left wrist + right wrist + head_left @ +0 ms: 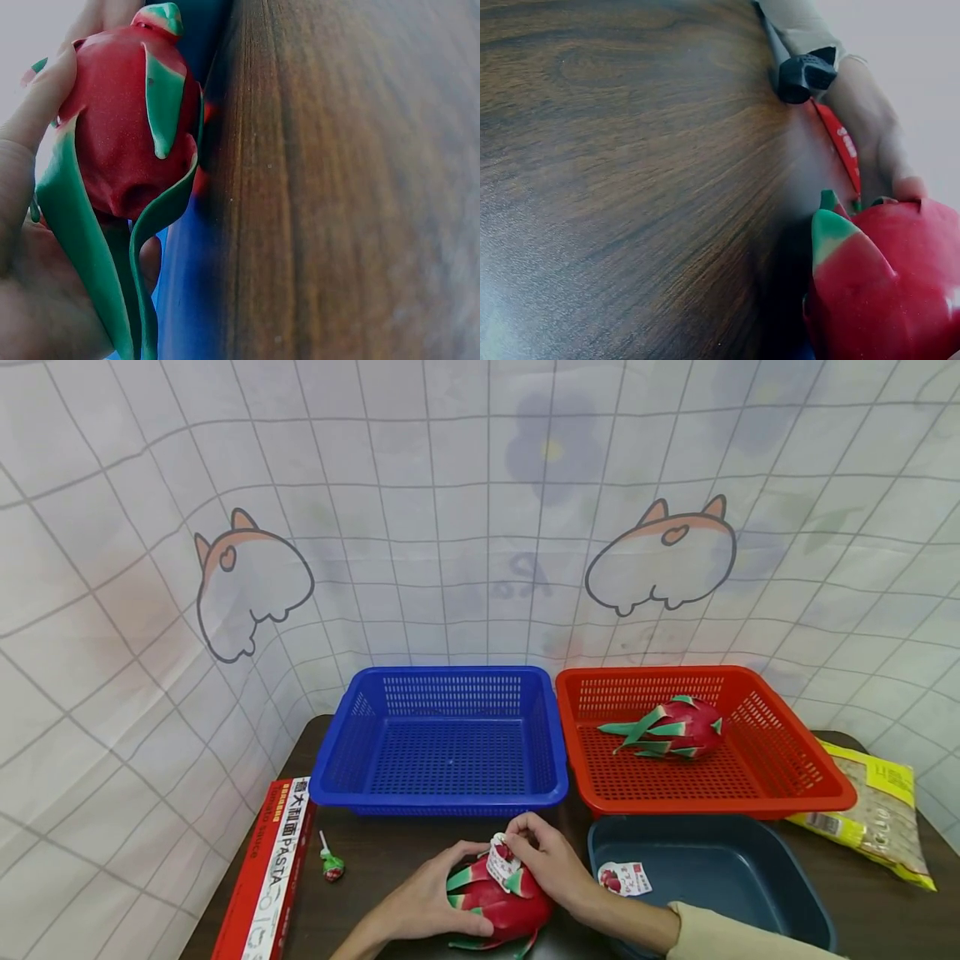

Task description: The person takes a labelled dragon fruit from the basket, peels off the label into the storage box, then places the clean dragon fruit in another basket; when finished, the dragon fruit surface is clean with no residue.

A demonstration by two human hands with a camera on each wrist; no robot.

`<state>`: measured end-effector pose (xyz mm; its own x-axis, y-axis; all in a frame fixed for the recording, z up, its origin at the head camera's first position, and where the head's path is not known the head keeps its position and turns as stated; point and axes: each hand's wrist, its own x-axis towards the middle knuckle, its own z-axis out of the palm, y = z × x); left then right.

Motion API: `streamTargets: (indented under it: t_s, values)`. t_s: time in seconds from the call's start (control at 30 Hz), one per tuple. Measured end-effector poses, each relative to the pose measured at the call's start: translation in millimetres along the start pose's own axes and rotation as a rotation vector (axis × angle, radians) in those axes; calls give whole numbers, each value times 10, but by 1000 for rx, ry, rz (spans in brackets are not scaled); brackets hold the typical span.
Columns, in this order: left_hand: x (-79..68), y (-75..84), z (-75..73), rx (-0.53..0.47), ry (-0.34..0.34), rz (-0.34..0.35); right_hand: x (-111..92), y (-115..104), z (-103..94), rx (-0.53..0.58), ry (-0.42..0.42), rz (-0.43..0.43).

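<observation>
At the front of the table a red dragon fruit with green-tipped scales (510, 914) is gripped by my left hand (431, 897), thumb low on its near side. My right hand (551, 864) pinches the edge of a white paper label (499, 866) on top of the fruit. Green leafy ends of the dragon fruit (120, 97) hang over the left palm in the left wrist view. From the right, the right wrist view catches the fruit's rounded red side (900, 292); most of the right hand is outside that view.
Behind the hands stand a blue basket (450, 799) and a red basket (795, 806) holding another dragon fruit (678, 728). A dark blue tray (806, 902) with a label (625, 878) is at right, near a yellow bag (873, 806). Leftward lie a lollipop (332, 864) and a pasta box (266, 877).
</observation>
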<state>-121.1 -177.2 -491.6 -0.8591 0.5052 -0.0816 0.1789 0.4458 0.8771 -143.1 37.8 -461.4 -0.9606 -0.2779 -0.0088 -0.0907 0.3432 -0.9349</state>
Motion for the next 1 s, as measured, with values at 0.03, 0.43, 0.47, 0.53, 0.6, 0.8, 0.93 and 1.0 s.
streamTargets:
  t_s: [0.03,0.43,0.47,0.53,0.6,0.8,0.93,1.0]
  values:
    - [0,2,1,6,4,5,-1,0,-1,3,-1,9]
    - [7,-1,1,46,15,33,3,-50,-16,189,44,197]
    - [9,0,0,41,12,37,9,-48,-21,217,50,212]
    - [11,2,-4,41,8,42,16,-41,-31,263,53,227]
    - [12,4,-8,40,5,45,18,-37,-39,285,55,227]
    - [12,11,-8,31,-6,28,-74,-93,-98,288,71,219]
    - [6,19,-8,16,-10,15,-197,-143,-243,290,105,171]
    - [3,20,-12,9,-11,11,-258,-150,-349,284,123,143]
